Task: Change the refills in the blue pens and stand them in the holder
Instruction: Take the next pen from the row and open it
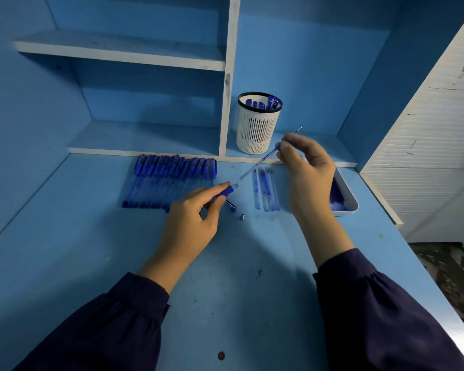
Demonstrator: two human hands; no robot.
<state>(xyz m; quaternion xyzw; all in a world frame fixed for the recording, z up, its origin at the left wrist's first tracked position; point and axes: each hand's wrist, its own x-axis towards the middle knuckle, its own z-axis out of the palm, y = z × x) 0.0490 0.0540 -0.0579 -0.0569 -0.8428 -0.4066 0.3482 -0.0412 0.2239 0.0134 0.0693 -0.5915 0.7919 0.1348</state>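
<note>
My left hand grips a blue pen barrel above the desk, its open end pointing up to the right. My right hand pinches a thin refill that slants from upper right down toward the barrel's mouth, its lower tip just short of it. A blue cap and a small metal tip lie on the desk below the barrel. A row of capped blue pens lies to the left. Several loose refills lie under my right hand. The white slotted holder holds several blue pens.
A grey tray with blue items sits at the right, partly behind my right wrist. White shelves and a vertical divider rise behind the blue desk. A white louvred panel stands on the right.
</note>
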